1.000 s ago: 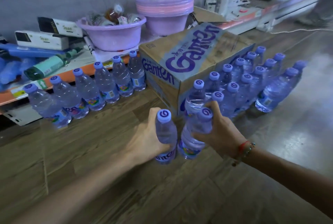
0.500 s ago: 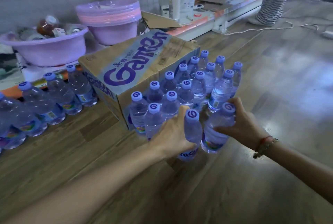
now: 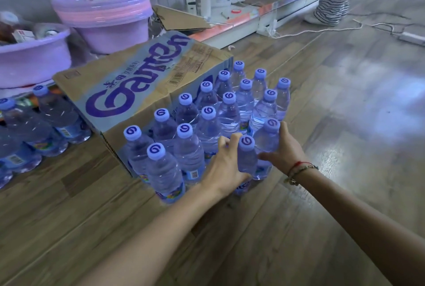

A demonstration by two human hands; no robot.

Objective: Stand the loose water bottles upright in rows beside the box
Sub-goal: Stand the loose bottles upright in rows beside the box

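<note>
Left hand (image 3: pixel 224 168): fingers wrapped round an upright water bottle (image 3: pixel 247 159) at the near end of the rows.
Right hand (image 3: pixel 284 150): grips the neighbouring bottle (image 3: pixel 266 140), apparently touching the floor (image 3: pixel 299 216).
Rows (image 3: pixel 207 120): upright, just beside the Ganten box (image 3: pixel 138 87).

Dim bluish light, floor (image 3: pixel 345 101) glare

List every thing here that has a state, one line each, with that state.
left hand: gripping an upright bottle
right hand: gripping another upright bottle
left-hand bottle: upright, capped
right-hand bottle: upright, capped
bottle rows: standing, capped, beside the box
Ganten box: closed
basins: stacked
</note>
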